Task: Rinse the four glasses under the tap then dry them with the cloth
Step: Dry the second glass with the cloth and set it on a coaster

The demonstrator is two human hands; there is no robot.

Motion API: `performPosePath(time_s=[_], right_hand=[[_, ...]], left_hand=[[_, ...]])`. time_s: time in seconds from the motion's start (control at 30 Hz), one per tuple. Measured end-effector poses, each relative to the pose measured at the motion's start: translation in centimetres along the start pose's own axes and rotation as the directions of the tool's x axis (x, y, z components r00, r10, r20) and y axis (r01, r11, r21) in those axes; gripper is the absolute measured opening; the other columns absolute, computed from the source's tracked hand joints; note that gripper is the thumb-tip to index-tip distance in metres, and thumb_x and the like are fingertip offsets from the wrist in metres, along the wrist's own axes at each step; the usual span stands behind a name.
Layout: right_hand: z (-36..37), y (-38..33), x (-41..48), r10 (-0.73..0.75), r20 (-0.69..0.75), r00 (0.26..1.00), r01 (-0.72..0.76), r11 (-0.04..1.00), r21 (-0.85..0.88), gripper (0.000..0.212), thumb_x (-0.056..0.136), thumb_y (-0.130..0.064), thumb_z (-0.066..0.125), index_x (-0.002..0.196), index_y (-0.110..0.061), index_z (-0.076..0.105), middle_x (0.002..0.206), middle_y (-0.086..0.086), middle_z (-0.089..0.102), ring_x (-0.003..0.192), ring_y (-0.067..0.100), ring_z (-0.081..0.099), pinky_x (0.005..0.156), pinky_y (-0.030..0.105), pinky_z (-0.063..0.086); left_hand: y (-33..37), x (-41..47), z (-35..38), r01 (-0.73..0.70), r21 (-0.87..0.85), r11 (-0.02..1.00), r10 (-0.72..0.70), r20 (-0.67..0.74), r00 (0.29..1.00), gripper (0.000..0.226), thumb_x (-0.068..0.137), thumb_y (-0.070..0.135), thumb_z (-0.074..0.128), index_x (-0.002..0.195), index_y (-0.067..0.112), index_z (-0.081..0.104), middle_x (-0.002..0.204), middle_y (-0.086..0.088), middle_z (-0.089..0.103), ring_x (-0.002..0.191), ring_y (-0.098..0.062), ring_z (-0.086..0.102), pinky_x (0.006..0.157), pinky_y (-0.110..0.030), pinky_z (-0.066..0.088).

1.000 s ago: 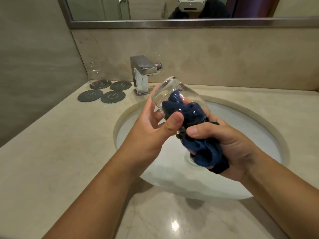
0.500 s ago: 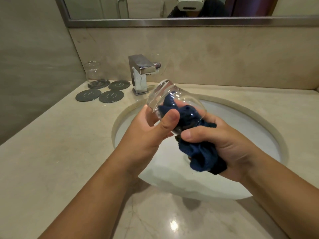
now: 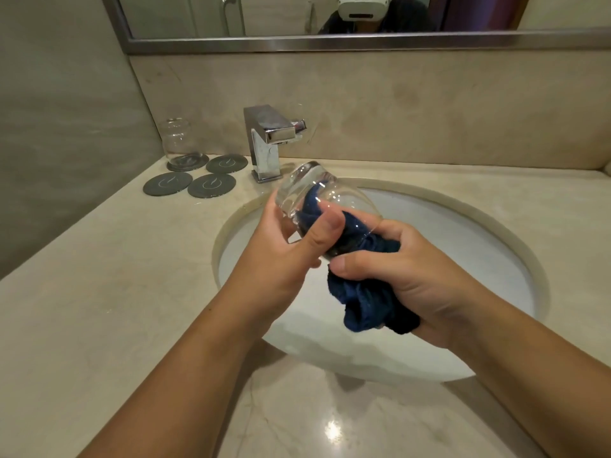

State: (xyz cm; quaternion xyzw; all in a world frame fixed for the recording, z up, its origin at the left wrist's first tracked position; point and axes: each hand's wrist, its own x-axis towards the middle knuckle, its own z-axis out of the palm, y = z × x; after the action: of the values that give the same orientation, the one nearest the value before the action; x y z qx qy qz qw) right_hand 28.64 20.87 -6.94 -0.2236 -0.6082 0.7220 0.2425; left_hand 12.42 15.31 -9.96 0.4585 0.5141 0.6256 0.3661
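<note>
We hold a clear glass (image 3: 325,201) over the white basin (image 3: 463,259), tilted so that its thick base points up and to the left, toward the tap (image 3: 268,140), and its mouth points down and to the right. Our left hand (image 3: 291,256) grips the glass around its body: the thumb lies across the near side and the fingers curl round the far side near the base. A dark blue cloth (image 3: 370,309) is pushed into the mouth of the glass, and its folds show through the wall about halfway up the inside. The rest of the cloth is bunched in our right hand (image 3: 413,276), whose fingers are curled tight round it, with the thumb pressing on the cloth just below the rim of the glass. Both hands meet at the rim, left thumb just beside right thumb.

On the beige marble counter (image 3: 99,292), left of the tap, lie four round dark coasters (image 3: 211,185) in a cluster. A second glass (image 3: 180,140) stands on the back left one, near the wall. Above the backsplash runs the metal frame of a mirror (image 3: 330,43).
</note>
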Motion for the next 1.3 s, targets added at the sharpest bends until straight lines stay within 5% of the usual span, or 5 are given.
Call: performPosePath(time_s=[0.23,0.5,0.8,1.17,1.3], right_hand=[[-0.8,-0.4,0.0,0.008,0.067,0.998,-0.018,0.988,0.153,0.047,0.068,-0.015,0.079,0.112,-0.033,0.079,0.084,0.004,0.067,0.058,0.016,0.054,0.042,0.022,0.038],[0.0,-0.4,-0.2,-0.071,0.040,0.997,0.075,0.993,-0.086,0.047,0.079,-0.010,0.074,0.117,-0.037,0.080,0.075,0.013,0.069,0.062,0.027,0.064,0.067,0.057,0.044],[-0.8,-0.4,-0.1,0.007,0.087,0.996,-0.029,0.967,0.253,0.055,0.063,-0.012,0.078,0.113,-0.033,0.081,0.091,0.005,0.069,0.054,0.012,0.058,0.038,0.020,0.042],[0.2,0.0,-0.3,-0.127,-0.004,0.992,0.125,0.985,-0.119,0.047,0.085,0.000,0.076,0.119,-0.032,0.080,0.077,0.013,0.075,0.065,0.021,0.069,0.064,0.041,0.053],[0.2,-0.1,-0.3,-0.092,0.043,0.995,0.096,0.991,-0.091,0.065,0.089,0.013,0.069,0.128,-0.039,0.076,0.121,0.014,0.078,0.096,0.029,0.076,0.082,0.039,0.059]], left_hand=[[0.4,-0.4,-0.1,0.010,-0.025,1.000,-0.009,0.035,0.999,0.110,0.081,0.051,0.090,0.164,0.012,0.030,0.149,-0.014,0.063,0.139,-0.032,0.061,0.118,-0.056,0.044],[0.8,-0.7,0.0,0.053,-0.008,0.999,-0.052,0.070,0.996,0.105,0.071,0.084,0.078,0.143,0.010,0.057,0.133,-0.016,0.072,0.130,-0.038,0.066,0.114,-0.075,0.040],[0.5,-0.2,-0.4,-0.009,0.011,1.000,0.009,0.023,1.000,0.079,0.083,0.046,0.077,0.150,0.012,0.052,0.136,-0.012,0.073,0.130,-0.034,0.067,0.116,-0.067,0.043],[0.0,-0.1,-0.1,0.033,-0.046,0.998,-0.033,0.002,0.999,0.110,0.070,0.068,0.087,0.160,0.033,0.035,0.139,-0.003,0.071,0.127,-0.025,0.070,0.103,-0.055,0.058],[-0.2,0.0,-0.4,0.023,-0.050,0.998,-0.022,0.015,1.000,0.112,0.072,0.055,0.093,0.163,0.029,0.033,0.145,-0.012,0.066,0.134,-0.031,0.066,0.115,-0.059,0.048]])
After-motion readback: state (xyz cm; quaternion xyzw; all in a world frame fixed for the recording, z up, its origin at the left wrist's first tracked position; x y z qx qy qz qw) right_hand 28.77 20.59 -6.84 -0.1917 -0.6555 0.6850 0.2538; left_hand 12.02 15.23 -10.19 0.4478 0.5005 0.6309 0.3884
